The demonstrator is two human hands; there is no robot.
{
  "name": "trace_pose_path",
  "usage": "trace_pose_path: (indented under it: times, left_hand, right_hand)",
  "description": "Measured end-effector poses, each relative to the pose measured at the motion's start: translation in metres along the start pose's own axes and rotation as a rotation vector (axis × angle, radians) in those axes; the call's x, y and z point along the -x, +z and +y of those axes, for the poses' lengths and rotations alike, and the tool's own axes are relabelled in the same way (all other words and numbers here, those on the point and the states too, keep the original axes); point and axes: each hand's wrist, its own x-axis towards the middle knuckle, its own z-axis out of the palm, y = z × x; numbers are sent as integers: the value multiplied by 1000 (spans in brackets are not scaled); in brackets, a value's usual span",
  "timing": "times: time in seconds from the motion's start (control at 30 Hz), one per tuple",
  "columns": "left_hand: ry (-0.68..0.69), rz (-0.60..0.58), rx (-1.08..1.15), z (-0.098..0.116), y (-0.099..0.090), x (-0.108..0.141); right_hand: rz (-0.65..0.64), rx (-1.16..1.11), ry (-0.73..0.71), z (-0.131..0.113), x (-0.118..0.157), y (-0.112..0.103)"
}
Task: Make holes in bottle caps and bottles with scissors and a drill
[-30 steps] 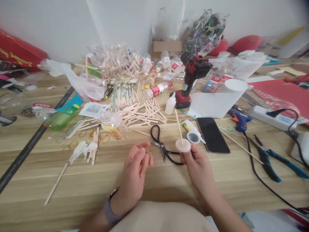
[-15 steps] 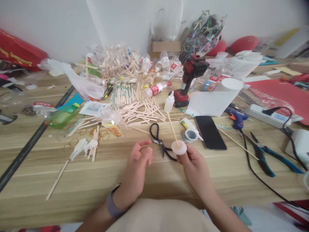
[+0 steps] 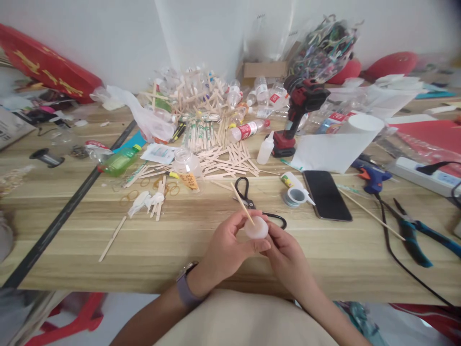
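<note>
I have both hands together just above the near part of the wooden surface (image 3: 162, 250), on one pale disc (image 3: 257, 229). My left hand (image 3: 230, 247) pinches its rim, with the thumb along the near side and a finger curling round the far side. My right hand (image 3: 291, 259) has its fingers closed at the disc's right edge, partly underneath – I cannot tell exactly where those tips sit. A thin wooden stick (image 3: 242, 203) rises from the disc's face, tilted away from me and to the left; whether it goes right through, I can't see.

Just beyond my hands lie black-handled scissors (image 3: 248, 203), partly hidden by the fingers. To their right I see a small grey round container (image 3: 295, 197) with its opening showing, a small white tube (image 3: 291, 180) just behind it, and a black phone (image 3: 327, 195). Further right are a blue glue gun (image 3: 372, 178) and blue-handled pliers (image 3: 412, 235). Farther back, a white squeeze bottle (image 3: 265, 150) stands beside an upright red-and-black drill (image 3: 297, 115) – with loose flat sticks (image 3: 230, 161) heaped to their left, near a clear jar (image 3: 186, 166).
</note>
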Motion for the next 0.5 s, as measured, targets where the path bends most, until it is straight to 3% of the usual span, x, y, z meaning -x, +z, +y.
trace_pose_path:
  times: [0.07, 0.17, 0.3, 0.4, 0.5]
  left_hand:
    - [34, 65, 49, 4, -2, 3]
    - [124, 166, 63, 10, -9, 8]
    - [241, 249, -100, 15, -21, 15]
    - [265, 277, -234, 13, -25, 19]
    - [205, 273, -286, 10, -27, 18]
  right_hand:
    - [-23, 39, -14, 4, 4, -10]
    - [-45, 147, -29, 17, 11, -43]
    - [-96, 477, 47, 33, 18, -87]
    - [-137, 518, 51, 28, 13, -74]
    - [-215, 409, -97, 15, -5, -28]
